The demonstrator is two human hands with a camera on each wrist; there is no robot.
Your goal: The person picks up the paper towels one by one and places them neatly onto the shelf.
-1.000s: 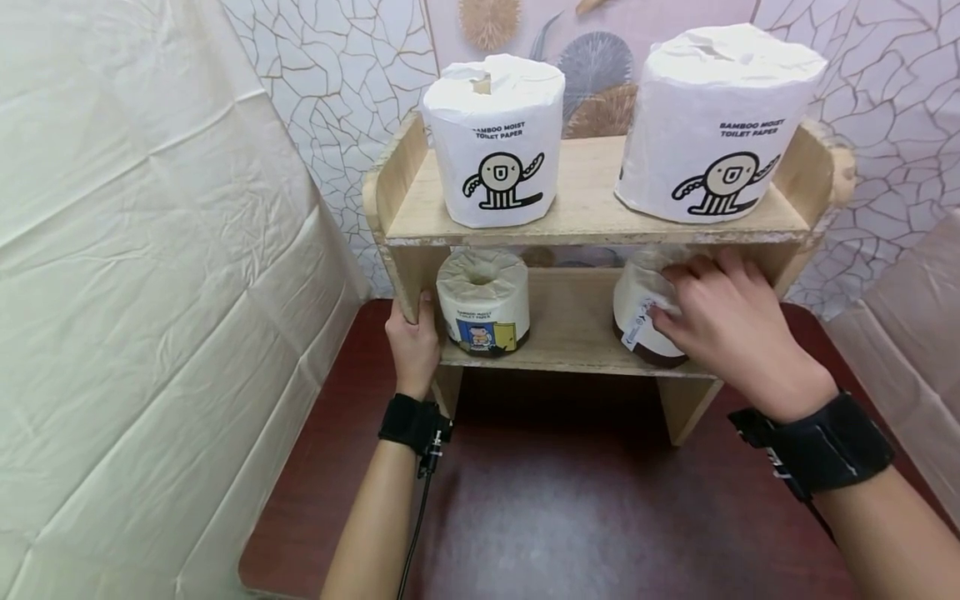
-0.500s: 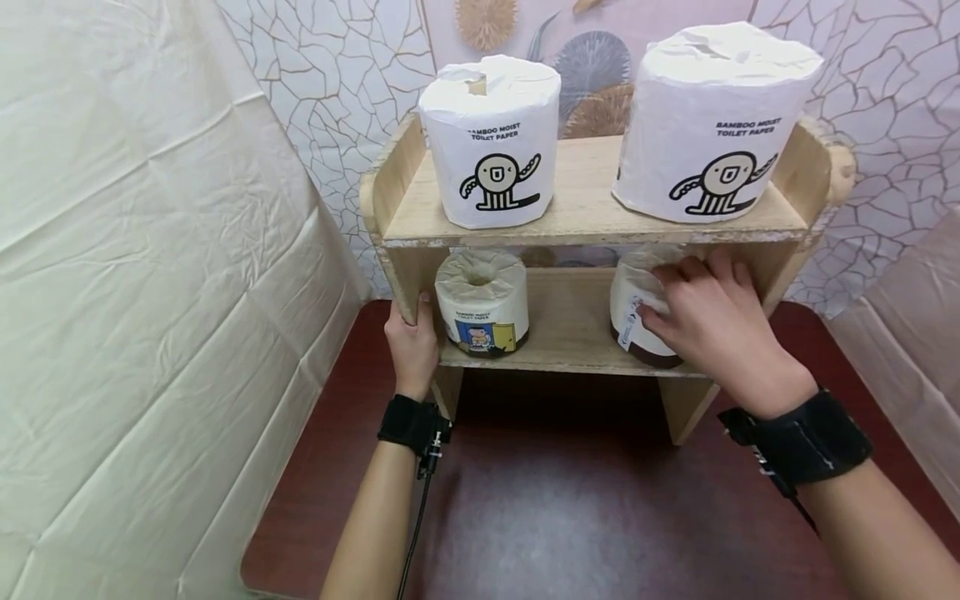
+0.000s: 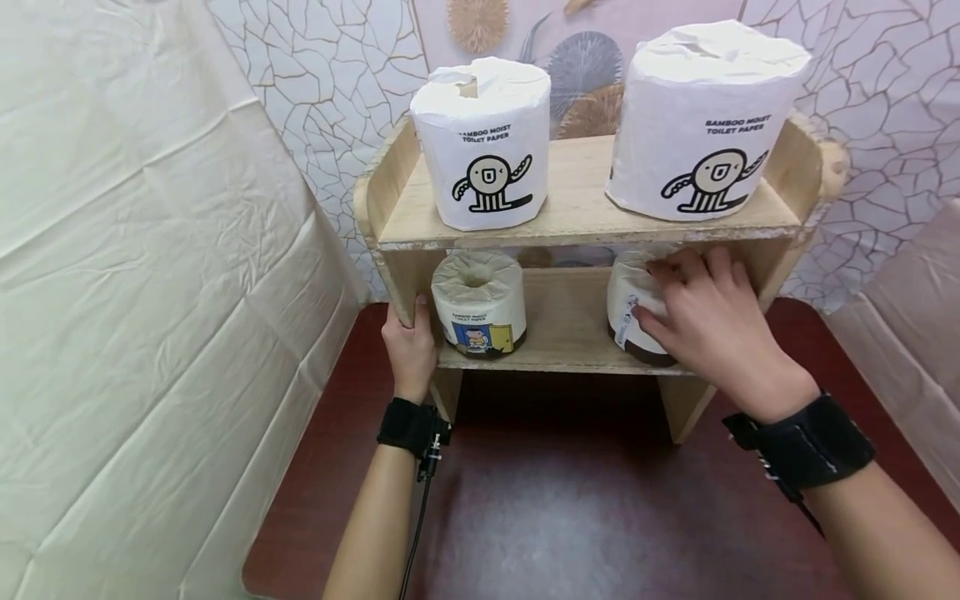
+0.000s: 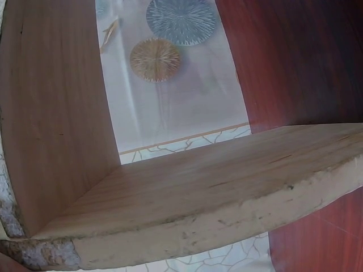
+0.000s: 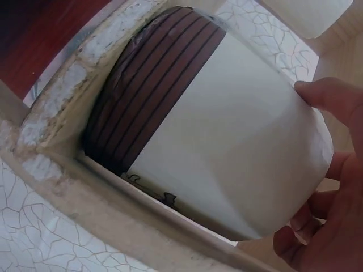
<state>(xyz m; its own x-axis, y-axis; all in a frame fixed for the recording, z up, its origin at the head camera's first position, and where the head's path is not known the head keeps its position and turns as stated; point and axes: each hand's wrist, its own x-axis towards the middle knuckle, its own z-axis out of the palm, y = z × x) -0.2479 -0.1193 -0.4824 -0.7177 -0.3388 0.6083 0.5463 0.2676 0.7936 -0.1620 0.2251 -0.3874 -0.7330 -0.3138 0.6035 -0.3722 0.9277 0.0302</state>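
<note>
My left hand (image 3: pixel 411 350) grips the front edge of the left side panel (image 3: pixel 397 279) of a small two-tier wooden shelf (image 3: pixel 581 179). In the left wrist view, that panel (image 4: pixel 227 187) crosses the picture, with only a bit of finger at the lower left corner. My right hand (image 3: pixel 716 325) reaches under the upper board and holds a wrapped toilet roll (image 3: pixel 627 287) at the right of the lower board. In the right wrist view, the roll (image 5: pixel 227 130) shows a white wrap and a brown striped band, with thumb and fingers (image 5: pixel 329 99) around its top end.
Another toilet roll (image 3: pixel 480 304) with a cartoon print stands at the lower left. On the upper board stand a white-wrapped roll (image 3: pixel 483 150) at left and a larger one (image 3: pixel 701 133) at right. A dark red table (image 3: pixel 555 500) lies below; beige cloth (image 3: pixel 172 333) hangs at left.
My right hand has shifted slightly left on the roll, whose label has turned a little to the left. My left hand keeps its grip. The whole head view has drifted slightly.
</note>
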